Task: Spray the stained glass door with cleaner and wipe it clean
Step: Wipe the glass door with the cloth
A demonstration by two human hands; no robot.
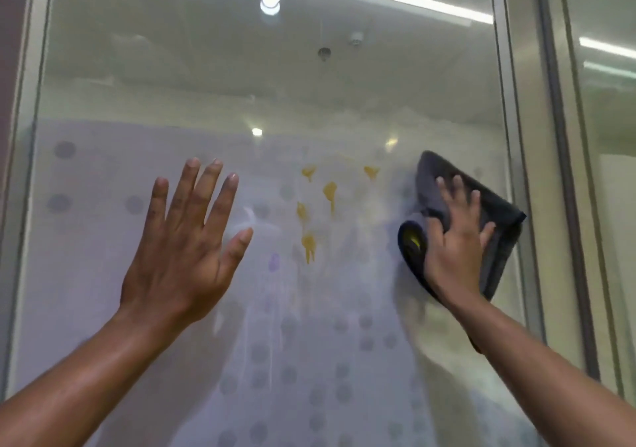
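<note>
The glass door (268, 78) fills the view, frosted and dotted in its lower part. Several yellow stains (329, 192) with drips sit at its middle, wet streaks around them. My right hand (456, 240) presses a folded dark grey cloth (495, 226) flat against the glass, to the right of the stains; a yellow smear shows on the cloth's lower left fold. My left hand (186, 240) is raised left of the stains with fingers spread and straight, at or near the glass; contact cannot be told. No spray bottle is in view.
A metal door frame (512, 137) runs down the right side, with a dark seal strip (564, 171) and another glass panel beyond. A frame edge (31, 102) bounds the left. Ceiling lights reflect in the upper glass.
</note>
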